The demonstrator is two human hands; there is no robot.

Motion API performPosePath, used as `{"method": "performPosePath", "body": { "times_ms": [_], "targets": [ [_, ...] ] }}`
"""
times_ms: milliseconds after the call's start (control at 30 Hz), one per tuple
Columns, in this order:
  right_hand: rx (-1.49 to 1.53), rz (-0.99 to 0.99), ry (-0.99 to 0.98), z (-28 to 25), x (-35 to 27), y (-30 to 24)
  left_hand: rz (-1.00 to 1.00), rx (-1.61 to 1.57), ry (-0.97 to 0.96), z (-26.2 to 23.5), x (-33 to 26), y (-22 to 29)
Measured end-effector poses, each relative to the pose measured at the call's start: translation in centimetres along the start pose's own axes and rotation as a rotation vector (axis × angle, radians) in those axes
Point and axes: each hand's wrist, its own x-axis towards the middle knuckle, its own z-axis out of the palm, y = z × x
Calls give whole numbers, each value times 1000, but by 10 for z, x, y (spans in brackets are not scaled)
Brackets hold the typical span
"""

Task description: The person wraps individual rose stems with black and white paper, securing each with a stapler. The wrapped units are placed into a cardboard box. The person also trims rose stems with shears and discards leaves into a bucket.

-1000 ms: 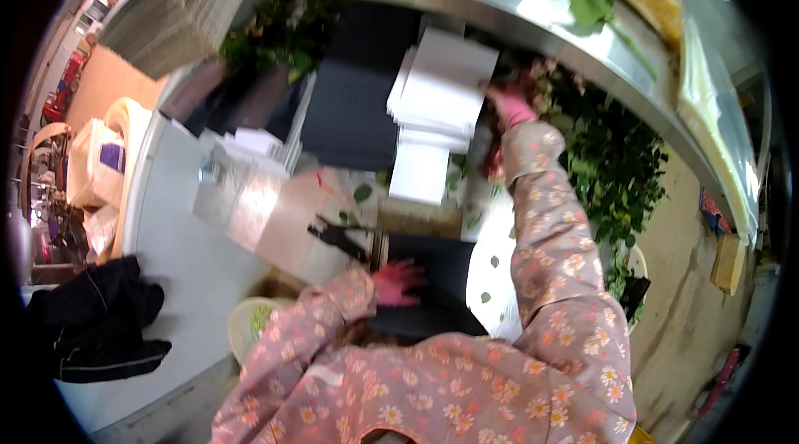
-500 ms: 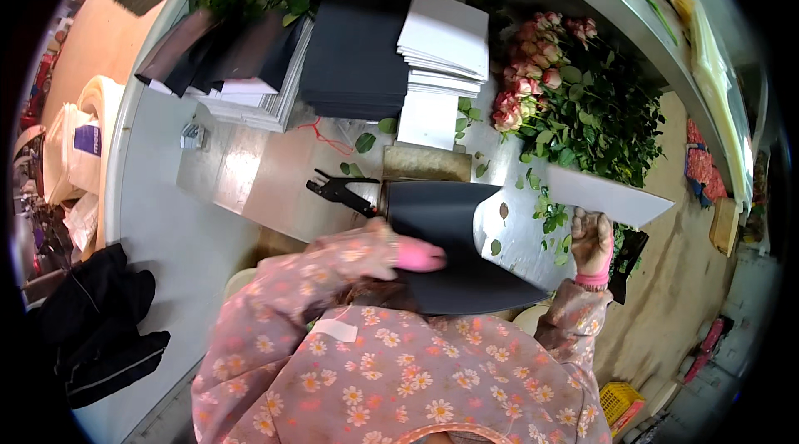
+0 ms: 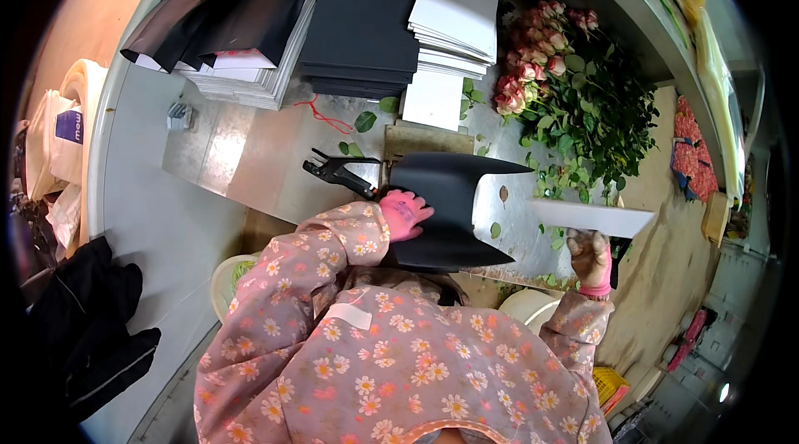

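A black sheet [image 3: 454,215] lies on the metal worktop in front of me, its upper and lower edges curling up. My left hand [image 3: 404,215], in a pink glove, rests on the sheet's left part with its fingers spread. At the right, my right hand [image 3: 590,258] has its fingers closed on the lower edge of a white card [image 3: 593,217], which is tilted and raised over the worktop beside the sheet. That hand's glove has a pink cuff and a soiled palm. A black hand tool [image 3: 341,173] lies just left of the sheet.
Behind the sheet stand a black sheet stack [image 3: 359,32] and a white card stack [image 3: 454,15]. Pink-edged roses [image 3: 526,69] with dense leaves lie at the far right. Loose leaves, a red tie [image 3: 320,117] and a small metal block [image 3: 179,116] are scattered about.
My left hand has turned and spread its fingers flat on the black sheet. The sheet's near edge has drawn in and curled up. My right hand has lowered and tilted the white card.
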Motion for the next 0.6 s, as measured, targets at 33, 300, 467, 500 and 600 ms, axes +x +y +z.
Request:
{"method": "performPosePath", "body": {
  "times_ms": [33,300,467,500,600],
  "targets": [
    [-43,43,-117,12,7,-1,1,50,-11,-1,-3,-4],
    [-695,504,-346,70,79,107,-56,25,393,19,-10,-26],
    [-1016,508,-115,54,117,204,-99,87,474,16,-21,-29],
    [-1052,475,-101,54,123,212,-34,220,443,1,-34,-27],
    [-1018,492,-114,70,128,206,-456,-13,-74,-6,-62,-15]
  ]
}}
